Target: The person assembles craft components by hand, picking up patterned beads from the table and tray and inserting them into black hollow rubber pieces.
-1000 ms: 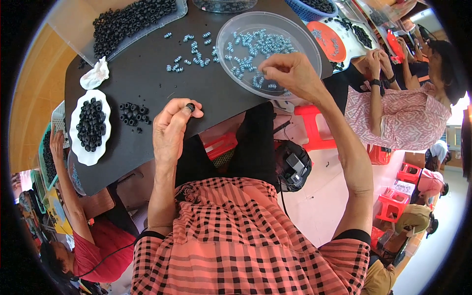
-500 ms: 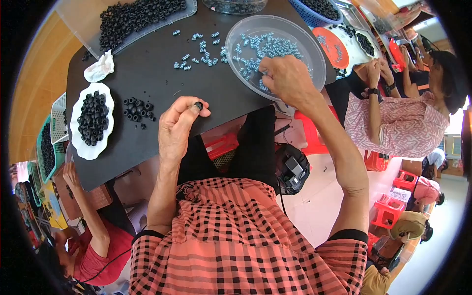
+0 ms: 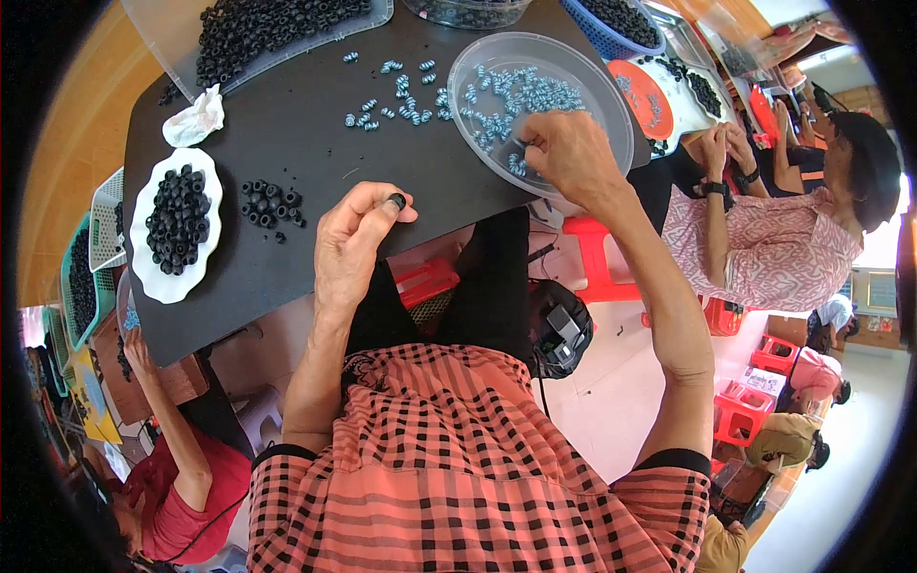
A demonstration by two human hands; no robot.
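Observation:
My left hand (image 3: 350, 244) is closed in a pinch in front of the dark table's near edge. Between its thumb and fingers is a small black hollow bead (image 3: 397, 201). My right hand (image 3: 576, 160) reaches over the near side of a round clear plastic tub (image 3: 608, 95), its fingers curled together low inside. Whatever those fingertips hold, if anything, is hidden. Many blue-and-silver spiral pieces (image 3: 537, 93) lie in the tub. More loose spiral pieces (image 3: 406, 105) are scattered on the table left of it.
A white scalloped plate (image 3: 172, 289) of black beads stands at the left, beside a small bead pile (image 3: 270, 203) and crumpled white tissue (image 3: 194, 118). A clear bin (image 3: 296, 50) of black beads is at the far left. People sit working on both sides.
My right hand has shifted slightly nearer and to the right within the tub. My left hand keeps its pinch on the black bead. The whole view has shifted a little.

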